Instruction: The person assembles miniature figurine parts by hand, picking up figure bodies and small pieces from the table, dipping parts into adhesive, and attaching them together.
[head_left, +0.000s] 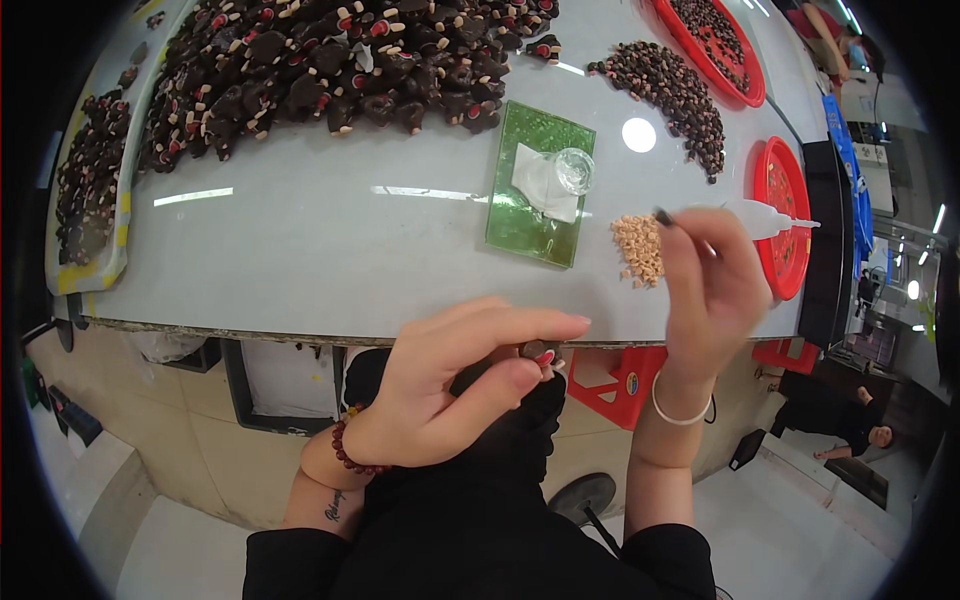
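My left hand [450,375] is closed around a small dark brown molded figure piece [540,352] with red and beige parts, held between thumb and fingers at the table's front edge. To its right and raised over the table, my right hand [715,270] is blurred. Its thumb and forefinger pinch a small dark piece [662,216]. Just behind those fingertips lies a pile of tiny beige pieces [637,248]. A white bottle with a thin nozzle [768,219] shows past the right hand; whether the hand touches it I cannot tell.
A green glassy slab [510,225] carries white paper and a small clear cup [574,171]. Many dark figures [300,75] are heaped at the back left beside a tray [120,230]. Small dark pieces [670,95] lie back right, near two red trays [745,95]. A red stool [610,395] stands below.
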